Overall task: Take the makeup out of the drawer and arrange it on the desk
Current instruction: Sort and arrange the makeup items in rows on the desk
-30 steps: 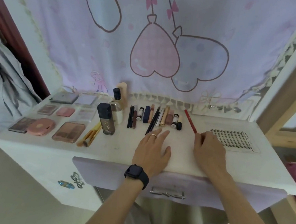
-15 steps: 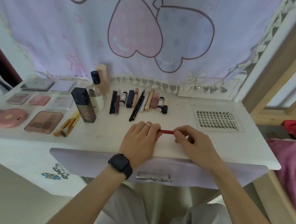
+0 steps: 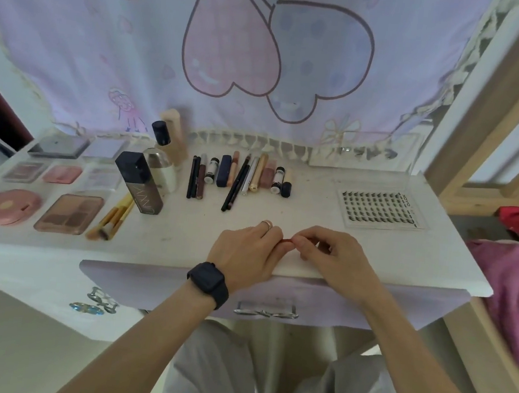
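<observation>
1. A person's two hands meet at the middle of a white desk, close to its front edge.
2. The left hand, with a dark watch on the wrist and a ring on one finger, curls its fingers around one end of a thin red pencil.
3. The right hand pinches the pencil's other end; only a short red stretch shows between the two sets of fingertips.
4. Along the back edge, near the middle, a row of pens and lipsticks lies side by side.
5. Left of that row stands a tall dark bottle, with yellow-handled brushes lying just in front of it.
6. The left end of the desk holds eyeshadow palettes and a round pink compact.
7. Toward the back right corner lies a clear tray of false lashes.
8. Below the front edge is a lilac drawer with a bow-shaped handle.
</observation>
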Available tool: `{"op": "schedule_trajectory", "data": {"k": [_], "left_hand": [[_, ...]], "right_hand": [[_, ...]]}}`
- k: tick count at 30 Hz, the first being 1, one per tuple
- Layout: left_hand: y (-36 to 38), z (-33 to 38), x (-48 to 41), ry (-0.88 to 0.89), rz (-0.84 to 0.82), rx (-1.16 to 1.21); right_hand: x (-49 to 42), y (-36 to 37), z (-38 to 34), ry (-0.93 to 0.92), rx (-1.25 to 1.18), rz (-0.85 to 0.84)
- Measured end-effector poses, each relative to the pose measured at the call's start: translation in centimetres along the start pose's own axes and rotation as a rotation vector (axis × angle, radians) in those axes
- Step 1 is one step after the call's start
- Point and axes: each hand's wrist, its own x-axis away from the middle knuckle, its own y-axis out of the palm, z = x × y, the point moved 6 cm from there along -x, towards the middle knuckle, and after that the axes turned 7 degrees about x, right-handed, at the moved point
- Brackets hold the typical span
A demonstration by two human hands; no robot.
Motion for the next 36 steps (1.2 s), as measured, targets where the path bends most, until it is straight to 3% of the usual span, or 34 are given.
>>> {"op": "schedule_trajectory", "data": {"k": [11,22,29,33,36], "left_hand": [[-0.1,-0.6,0.4,-0.08,-0.029,0.179],[1.2,-2.1,0.7,-0.228,-0.09,0.266],[0.3,-3.7,-1.5,-0.553,0.044,0.54],[0.9,-3.1,-4.2,-0.672,0.036,0.652],[2.2,-2.0,-6.9,-0.743,-0.043,0.68]], "right_hand": [[0.3,-1.1,0.3,-0.009,-0.158,0.072],[0.7,-1.8,1.3,0.054,-0.268,0.301],[0.3,-1.8,1.7,0.141,-0.362,0.325],[0.3,-3.1,1.8,0.172,-0.451,0.377],[0.1,-5.4,2.6,0.199,-0.383,0.447]]}}
